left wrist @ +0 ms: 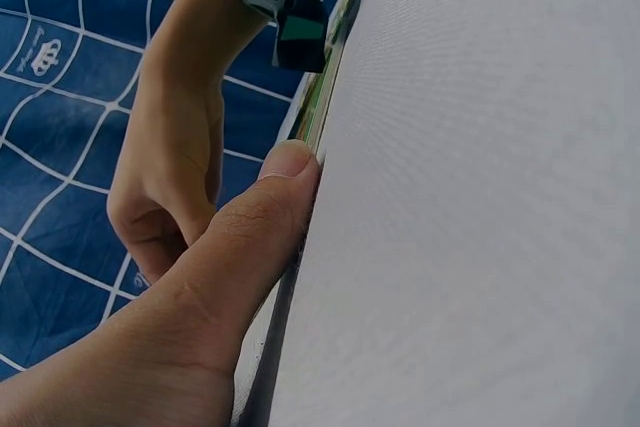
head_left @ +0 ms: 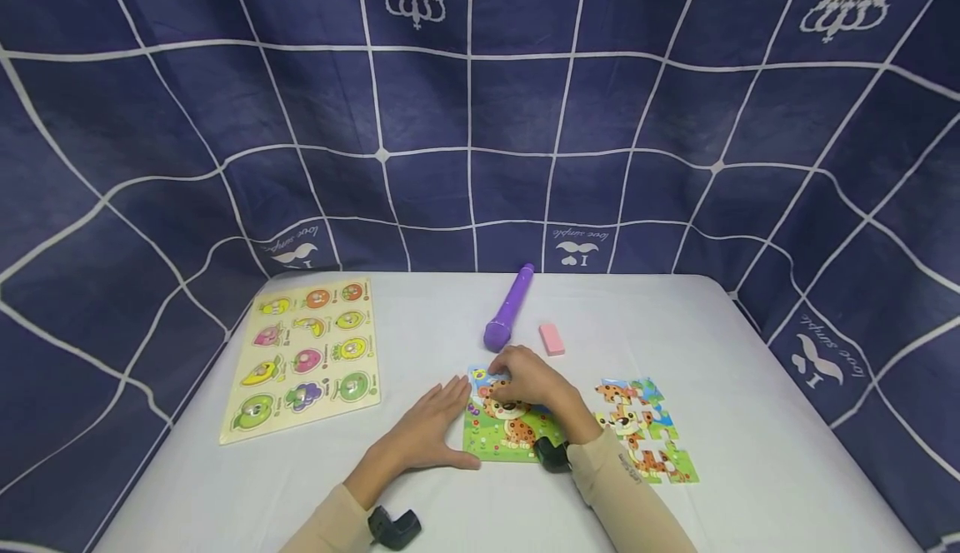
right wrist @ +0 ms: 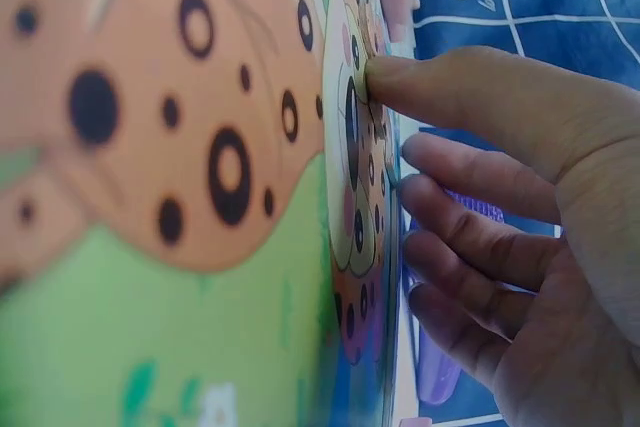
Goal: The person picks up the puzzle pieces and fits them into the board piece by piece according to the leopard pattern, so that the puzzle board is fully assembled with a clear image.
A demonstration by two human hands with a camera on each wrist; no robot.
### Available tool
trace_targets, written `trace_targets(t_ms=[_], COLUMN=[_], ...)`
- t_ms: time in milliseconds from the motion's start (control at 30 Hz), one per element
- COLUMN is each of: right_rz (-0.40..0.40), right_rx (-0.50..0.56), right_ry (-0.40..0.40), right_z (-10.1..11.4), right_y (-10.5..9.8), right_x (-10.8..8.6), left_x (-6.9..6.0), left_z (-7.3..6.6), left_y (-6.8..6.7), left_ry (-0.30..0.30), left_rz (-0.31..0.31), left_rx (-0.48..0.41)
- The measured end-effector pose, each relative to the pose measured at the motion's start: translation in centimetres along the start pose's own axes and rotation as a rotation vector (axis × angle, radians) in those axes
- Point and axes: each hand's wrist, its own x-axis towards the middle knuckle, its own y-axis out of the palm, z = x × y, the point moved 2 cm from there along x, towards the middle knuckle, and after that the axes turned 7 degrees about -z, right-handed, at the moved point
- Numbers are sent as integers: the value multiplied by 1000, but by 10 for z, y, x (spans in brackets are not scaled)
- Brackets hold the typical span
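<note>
A leopard puzzle board [head_left: 498, 445] with a green and blue picture lies flat on the table. My left hand [head_left: 431, 426] rests along its left side, fingers stretched out; in the left wrist view the thumb [left wrist: 265, 212] lies against its near edge. Over the upper part of the board, my right hand [head_left: 528, 376] holds its far edge. The right wrist view shows that thumb on the printed leopard face [right wrist: 350, 167], the fingers bent beyond the edge. Right of the board, joined jigsaw pieces [head_left: 637, 420] show a leopard with gaps between them.
A purple toy microphone [head_left: 510, 307] and a pink eraser-like block [head_left: 552, 339] lie beyond the board. To the left is a fruit peg puzzle [head_left: 300, 357]. Blue checked cloth [head_left: 517, 103] hangs behind the white table [head_left: 420, 320].
</note>
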Motion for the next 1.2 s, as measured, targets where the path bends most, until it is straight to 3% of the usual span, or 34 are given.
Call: trace_targets(t_ms=[233,667,1200], right_rz=[-2,-12,26], right_rx=[-31,-1,27], right_ry=[17,-19,1], right_z=[3,0,0], right_y=[1,-2,-2], right_x=[3,2,2], left_x=[0,-1,-1], left_z=[0,-1,0], left_y=[0,-2,-2], left_ry=[0,0,-6], left_rz=[-5,2,4], left_rx=[-10,-19,-23])
